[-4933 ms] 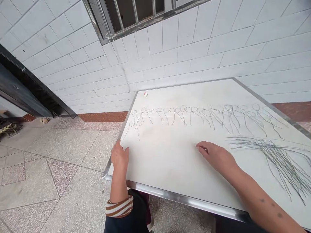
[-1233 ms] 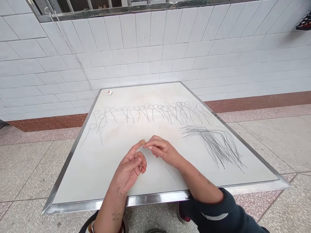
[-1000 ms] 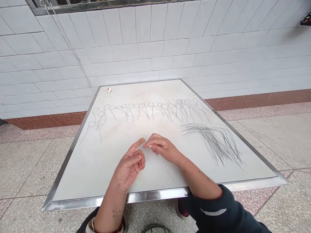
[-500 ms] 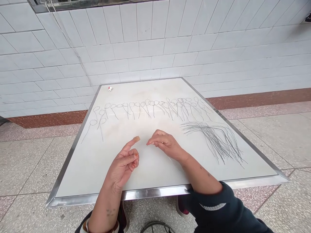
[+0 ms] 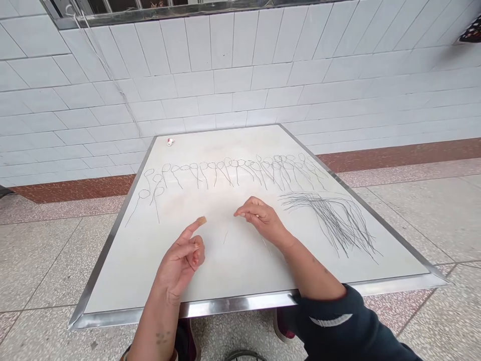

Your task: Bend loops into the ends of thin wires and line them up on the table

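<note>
My right hand (image 5: 263, 220) is above the middle of the table, thumb and fingers pinched on a thin wire (image 5: 265, 244), part of which shows below the palm. A short thin line of wire (image 5: 225, 237) shows between my hands; whether it joins the held wire I cannot tell. My left hand (image 5: 184, 260) is to the left, index finger stretched out with a tan wrap (image 5: 202, 220) on its tip. Its thumb presses on the curled fingers, hiding anything between them. Looped wires (image 5: 235, 163) lie in a row beyond my hands.
A loose bundle of straight dark wires (image 5: 330, 215) lies on the right of the white table (image 5: 124, 281), which has a metal edge. A small white and red object (image 5: 170, 142) sits at the far left corner. Behind stands a white tiled wall (image 5: 233, 45).
My left hand has moved slightly left and down, and my right hand slightly right, so the gap between them is wider. The view has tilted up a little.
</note>
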Demonstrator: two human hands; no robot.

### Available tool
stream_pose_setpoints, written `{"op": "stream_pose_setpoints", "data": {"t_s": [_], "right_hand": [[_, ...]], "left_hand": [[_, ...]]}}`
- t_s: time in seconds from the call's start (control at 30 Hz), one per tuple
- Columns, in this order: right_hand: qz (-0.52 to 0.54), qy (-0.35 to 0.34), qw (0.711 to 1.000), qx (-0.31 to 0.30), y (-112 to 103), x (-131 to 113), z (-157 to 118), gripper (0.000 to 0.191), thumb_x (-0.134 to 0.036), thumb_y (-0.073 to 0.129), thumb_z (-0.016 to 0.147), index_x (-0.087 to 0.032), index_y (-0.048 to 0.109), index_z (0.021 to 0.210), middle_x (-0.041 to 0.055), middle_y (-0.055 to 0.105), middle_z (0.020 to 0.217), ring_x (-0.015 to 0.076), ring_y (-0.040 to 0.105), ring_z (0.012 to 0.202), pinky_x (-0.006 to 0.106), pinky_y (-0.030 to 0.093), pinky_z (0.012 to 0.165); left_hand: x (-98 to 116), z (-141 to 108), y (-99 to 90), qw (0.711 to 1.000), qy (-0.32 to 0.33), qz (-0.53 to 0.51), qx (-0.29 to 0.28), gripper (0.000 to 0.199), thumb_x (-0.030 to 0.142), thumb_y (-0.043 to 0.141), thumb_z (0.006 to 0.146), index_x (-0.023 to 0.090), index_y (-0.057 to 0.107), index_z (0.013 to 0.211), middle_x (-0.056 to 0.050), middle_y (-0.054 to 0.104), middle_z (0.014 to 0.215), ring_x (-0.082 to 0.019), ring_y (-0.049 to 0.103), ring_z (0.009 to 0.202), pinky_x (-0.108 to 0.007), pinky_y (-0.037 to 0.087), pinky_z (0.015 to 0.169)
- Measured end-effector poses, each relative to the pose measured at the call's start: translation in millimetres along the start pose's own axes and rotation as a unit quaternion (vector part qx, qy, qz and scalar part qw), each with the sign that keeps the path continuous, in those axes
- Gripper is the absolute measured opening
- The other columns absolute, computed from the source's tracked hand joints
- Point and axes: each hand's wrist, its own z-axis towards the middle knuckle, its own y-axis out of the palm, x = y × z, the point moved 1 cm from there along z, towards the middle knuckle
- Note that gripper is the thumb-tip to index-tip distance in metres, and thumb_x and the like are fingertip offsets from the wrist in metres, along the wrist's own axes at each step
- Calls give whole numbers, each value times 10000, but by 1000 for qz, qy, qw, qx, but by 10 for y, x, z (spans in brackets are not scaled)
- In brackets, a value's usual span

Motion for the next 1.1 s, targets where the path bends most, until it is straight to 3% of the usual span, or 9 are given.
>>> {"op": "stream_pose_setpoints", "data": {"t_s": [0.1,0.17,0.37,0.53,0.67,0.77,0.9,0.97,1.1], "right_hand": [[-28,19,999,23,-58,-13,9,195,-223,503,920,-279,689,907,2,450,758,126,513,714,262,477,666],[-40,16,999,12,-39,-36,5,200,-215,499,921,-276,690,918,3,457,756,129,525,739,262,478,692],[-77,0,996,-37,141,-79,-36,232,-198,470,923,-270,683,980,17,529,820,126,539,727,262,459,676],[-75,20,996,-36,172,-104,-55,220,-162,487,884,-247,676,961,2,529,789,103,484,625,240,414,600],[-59,75,995,-11,137,-103,-46,207,-135,502,843,-239,673,897,-12,539,757,95,444,589,231,394,581],[-38,109,993,9,111,-84,-41,208,-129,486,832,-235,662,867,-16,542,754,93,416,568,226,380,559],[-21,120,992,19,106,-73,-42,209,-140,477,842,-236,658,883,-15,545,761,96,418,579,223,378,560],[-25,108,994,9,126,-90,-45,205,-149,485,851,-238,664,896,-15,549,766,92,424,578,222,381,565],[-44,59,997,-31,195,-149,-53,189,-180,494,882,-236,669,925,-10,555,756,100,477,624,224,396,595]], "left_hand": [[88,4,-112,986,102,55,117,471,193,592,821,230,530,1286,56,439,633,-58,375,554,-178,315,540],[109,11,-114,967,154,124,162,441,255,595,838,248,533,1275,45,483,685,-77,453,636,-195,380,625],[-39,92,83,933,146,313,103,605,272,643,783,300,448,1354,-11,613,925,-159,554,893,-286,440,789],[-132,125,145,902,156,383,125,558,276,611,786,294,491,1331,-20,650,959,-173,581,921,-302,461,802],[-93,106,118,843,198,463,187,465,252,527,830,303,538,1292,-5,658,930,-165,595,892,-310,469,814],[-43,101,91,783,237,521,244,446,215,475,846,299,547,1278,0,649,899,-152,599,800,-323,480,798],[-13,110,111,724,304,534,314,424,203,477,847,267,551,1259,-6,640,860,-155,592,752,-308,499,720],[-38,123,156,713,325,544,301,427,247,525,844,255,536,1270,-15,659,879,-173,600,784,-314,503,702],[-146,166,248,691,323,612,208,457,295,551,861,260,496,1313,-21,699,958,-199,607,892,-350,493,763]]}}
